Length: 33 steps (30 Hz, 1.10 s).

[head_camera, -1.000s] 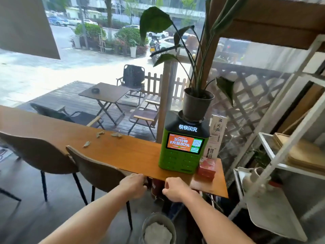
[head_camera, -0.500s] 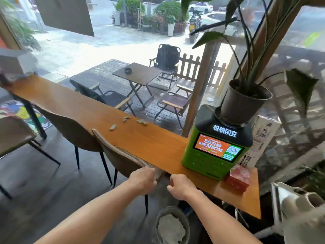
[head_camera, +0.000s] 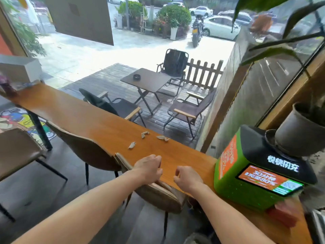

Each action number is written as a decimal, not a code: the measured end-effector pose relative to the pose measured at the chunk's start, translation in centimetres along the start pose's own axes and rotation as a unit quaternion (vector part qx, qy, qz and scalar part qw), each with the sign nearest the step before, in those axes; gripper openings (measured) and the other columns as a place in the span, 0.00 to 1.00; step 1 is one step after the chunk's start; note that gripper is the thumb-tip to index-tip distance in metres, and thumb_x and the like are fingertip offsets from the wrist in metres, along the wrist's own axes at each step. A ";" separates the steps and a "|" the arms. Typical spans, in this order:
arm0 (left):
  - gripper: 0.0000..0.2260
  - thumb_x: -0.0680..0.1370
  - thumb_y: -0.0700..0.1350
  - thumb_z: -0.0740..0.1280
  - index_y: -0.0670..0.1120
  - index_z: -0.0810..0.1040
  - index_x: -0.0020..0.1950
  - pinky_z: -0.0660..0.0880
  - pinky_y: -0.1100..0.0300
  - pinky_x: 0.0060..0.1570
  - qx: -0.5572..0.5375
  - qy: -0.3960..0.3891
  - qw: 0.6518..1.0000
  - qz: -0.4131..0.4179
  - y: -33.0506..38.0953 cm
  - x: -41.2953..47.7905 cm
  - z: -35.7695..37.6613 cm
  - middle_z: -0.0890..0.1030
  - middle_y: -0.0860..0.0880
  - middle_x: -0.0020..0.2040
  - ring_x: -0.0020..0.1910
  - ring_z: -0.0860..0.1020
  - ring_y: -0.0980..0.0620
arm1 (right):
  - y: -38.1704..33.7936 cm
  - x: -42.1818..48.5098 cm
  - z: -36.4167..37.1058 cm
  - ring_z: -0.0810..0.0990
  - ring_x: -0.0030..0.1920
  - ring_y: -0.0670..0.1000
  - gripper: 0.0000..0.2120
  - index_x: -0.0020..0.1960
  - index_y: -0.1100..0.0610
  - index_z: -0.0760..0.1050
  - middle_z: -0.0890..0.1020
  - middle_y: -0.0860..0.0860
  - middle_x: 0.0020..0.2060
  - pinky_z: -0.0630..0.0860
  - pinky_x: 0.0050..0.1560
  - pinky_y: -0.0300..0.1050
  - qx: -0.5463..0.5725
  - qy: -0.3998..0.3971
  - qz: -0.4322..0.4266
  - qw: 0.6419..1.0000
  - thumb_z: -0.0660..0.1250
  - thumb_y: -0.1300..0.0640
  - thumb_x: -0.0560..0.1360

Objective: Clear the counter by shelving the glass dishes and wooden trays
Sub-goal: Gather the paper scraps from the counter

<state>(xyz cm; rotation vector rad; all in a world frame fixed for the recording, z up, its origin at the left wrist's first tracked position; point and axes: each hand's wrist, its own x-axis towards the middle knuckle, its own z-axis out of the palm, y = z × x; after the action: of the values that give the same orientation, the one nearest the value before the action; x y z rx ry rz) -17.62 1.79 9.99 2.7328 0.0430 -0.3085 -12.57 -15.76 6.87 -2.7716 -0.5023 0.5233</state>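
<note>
No glass dish or wooden tray shows in the head view. A long wooden counter (head_camera: 91, 120) runs from the far left to the near right along the window. My left hand (head_camera: 149, 167) hangs over its near edge with fingers loosely curled, holding nothing. My right hand (head_camera: 186, 176) hovers beside it, a little to the right, fingers also curled and empty. Both forearms reach in from the bottom of the frame.
A green charging kiosk (head_camera: 255, 182) with a potted plant (head_camera: 302, 131) on top stands on the counter's right end, a red box (head_camera: 283, 213) before it. Dry leaf scraps (head_camera: 146, 134) lie mid-counter. Brown chairs (head_camera: 91, 150) are tucked under the near edge.
The view has swung left and away from the white shelf rack, which has left the frame. Both hands have moved up over the counter's near edge, staying curled and empty.
</note>
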 end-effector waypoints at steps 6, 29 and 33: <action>0.06 0.80 0.51 0.62 0.50 0.70 0.49 0.75 0.49 0.49 0.016 -0.025 0.999 -0.034 -9.2 4.1 -3.9 0.73 0.48 0.50 0.47 0.73 0.47 | -6.1 5.0 1.2 0.78 0.49 0.53 0.10 0.53 0.52 0.77 0.80 0.51 0.51 0.80 0.49 0.54 0.021 -0.002 0.011 1.000 0.63 0.49 0.77; 0.13 0.79 0.54 0.65 0.47 0.72 0.57 0.77 0.53 0.45 0.002 -0.198 0.959 -0.205 -26.0 24.4 3.3 0.78 0.46 0.55 0.51 0.78 0.46 | -2.6 32.8 5.2 0.76 0.50 0.54 0.12 0.59 0.55 0.76 0.79 0.53 0.56 0.74 0.44 0.47 0.039 -0.064 0.152 0.986 0.64 0.55 0.78; 0.21 0.74 0.60 0.71 0.50 0.68 0.56 0.79 0.52 0.46 -0.021 -0.199 0.950 -0.239 -27.7 25.4 5.6 0.77 0.48 0.54 0.51 0.78 0.47 | -0.8 34.7 6.6 0.72 0.63 0.58 0.19 0.68 0.54 0.71 0.74 0.56 0.64 0.74 0.58 0.52 0.034 -0.011 0.215 0.976 0.65 0.56 0.77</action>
<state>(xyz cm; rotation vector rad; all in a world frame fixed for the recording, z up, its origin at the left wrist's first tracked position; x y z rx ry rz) 3.98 24.92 -11.10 2.5305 0.5962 -0.9731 14.89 -0.39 -9.15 -2.8117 0.1189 0.6487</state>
